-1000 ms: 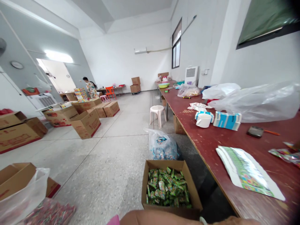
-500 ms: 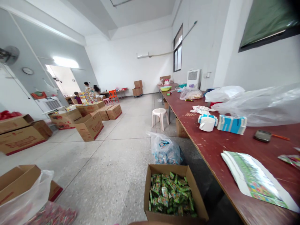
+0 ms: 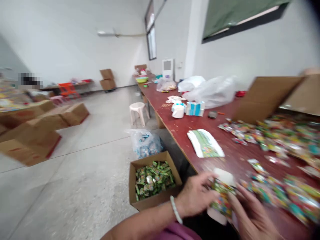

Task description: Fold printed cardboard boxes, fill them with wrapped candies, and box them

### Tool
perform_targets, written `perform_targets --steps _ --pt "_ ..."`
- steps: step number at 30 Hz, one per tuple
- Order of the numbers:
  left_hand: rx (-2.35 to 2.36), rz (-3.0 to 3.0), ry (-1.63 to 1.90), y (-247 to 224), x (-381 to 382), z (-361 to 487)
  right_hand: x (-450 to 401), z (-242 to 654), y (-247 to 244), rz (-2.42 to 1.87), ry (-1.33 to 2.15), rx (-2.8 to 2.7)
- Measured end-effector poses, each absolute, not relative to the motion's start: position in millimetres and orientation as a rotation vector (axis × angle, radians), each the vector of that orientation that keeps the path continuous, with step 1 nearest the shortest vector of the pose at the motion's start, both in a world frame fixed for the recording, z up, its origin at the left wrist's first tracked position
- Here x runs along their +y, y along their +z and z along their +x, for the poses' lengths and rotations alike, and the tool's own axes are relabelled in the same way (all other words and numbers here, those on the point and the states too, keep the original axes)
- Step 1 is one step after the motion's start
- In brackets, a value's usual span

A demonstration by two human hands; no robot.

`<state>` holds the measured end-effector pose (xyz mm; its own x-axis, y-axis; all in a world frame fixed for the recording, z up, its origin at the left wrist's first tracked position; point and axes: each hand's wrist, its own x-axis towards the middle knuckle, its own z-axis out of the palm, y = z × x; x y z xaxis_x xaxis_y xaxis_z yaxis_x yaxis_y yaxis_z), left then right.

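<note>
Between my two hands is a small printed packet (image 3: pixel 222 196), white at the ends with green and many-coloured print, somewhat blurred. My left hand (image 3: pixel 198 193), with a pale beaded bracelet at the wrist, pinches its left side. On the other side my right hand (image 3: pixel 252 211) grips the packet with thumb and fingers. Just beyond lies a stack of flat white-and-green printed bags (image 3: pixel 206 144) on the dark red table (image 3: pixel 172 128). To the left, lower down, a cardboard box (image 3: pixel 133 185) holds many small green packets (image 3: pixel 153 178).
Colourful wrapped sweets (image 3: pixel 277 190) cover the table's right side, near a cardboard box (image 3: pixel 267 96). A white mug (image 3: pixel 178 111), tissue packs (image 3: pixel 195 108) and plastic bags (image 3: pixel 212 91) stand farther back. A plastic stool (image 3: pixel 137 107), a bag of blue packets (image 3: pixel 145 145) and cartons (image 3: pixel 32 140) occupy the floor.
The view has swung right and down, bringing the sweets and the box on the table into sight. Both my hands now show, holding the packet; neither was clearly visible before.
</note>
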<state>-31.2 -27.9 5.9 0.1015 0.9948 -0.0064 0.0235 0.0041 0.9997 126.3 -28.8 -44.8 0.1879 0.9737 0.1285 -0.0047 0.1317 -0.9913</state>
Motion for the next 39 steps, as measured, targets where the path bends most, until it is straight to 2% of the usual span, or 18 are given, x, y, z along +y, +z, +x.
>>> perform_targets --steps 4,12,18,21,25,30,39 --pt "0.976 1.108 1.119 7.2 -17.0 -31.6 -25.6 125.7 -24.0 -1.128 1.078 -1.142" --pt "0.958 1.160 0.954 9.2 -18.3 -32.5 -14.5 142.7 -4.3 -1.083 1.310 -1.151" --pt "0.975 1.249 0.947 9.9 -17.0 -35.6 -10.2 140.5 -4.5 -1.069 1.304 -1.151" --pt "0.898 1.020 0.980 6.1 -19.1 -35.3 -13.0 140.6 -8.9 -1.095 1.249 -1.258" --pt "0.721 0.716 0.712 -1.0 -23.4 -31.7 -16.8 141.9 -11.3 -1.110 1.124 -1.294" --pt "0.836 0.628 0.693 -9.1 -23.3 -25.2 -17.9 145.6 -2.2 -1.150 1.041 -1.556" --pt "0.902 0.795 0.703 -4.4 -21.5 -19.4 -7.9 145.1 0.2 -1.241 1.226 -1.395"
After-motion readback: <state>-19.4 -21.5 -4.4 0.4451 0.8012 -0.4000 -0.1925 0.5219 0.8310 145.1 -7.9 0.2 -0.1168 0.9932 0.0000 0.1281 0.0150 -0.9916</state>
